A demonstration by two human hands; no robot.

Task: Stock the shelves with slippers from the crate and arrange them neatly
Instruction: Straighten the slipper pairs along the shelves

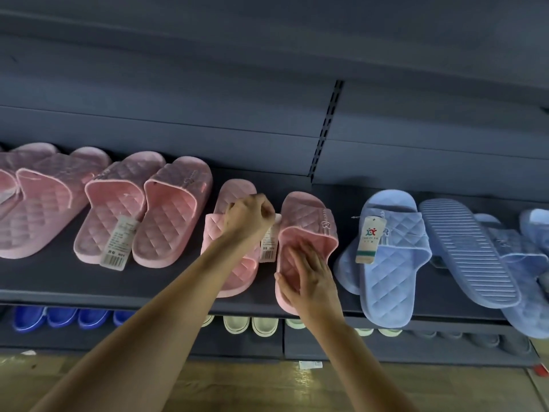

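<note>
A pair of pink quilted slippers lies mid-shelf on the dark shelf. My left hand is curled over the strap of the left pink slipper, gripping it beside the white barcode tag. My right hand lies flat on the footbed of the right pink slipper, fingers straight and thumb along its left edge near the heel. That slipper's heel juts slightly over the shelf's front edge. No crate is in view.
More pink pairs fill the shelf to the left. Light blue slippers lie to the right, one sole-up and askew. The lower shelf holds dark blue and white slippers. Wooden floor lies below.
</note>
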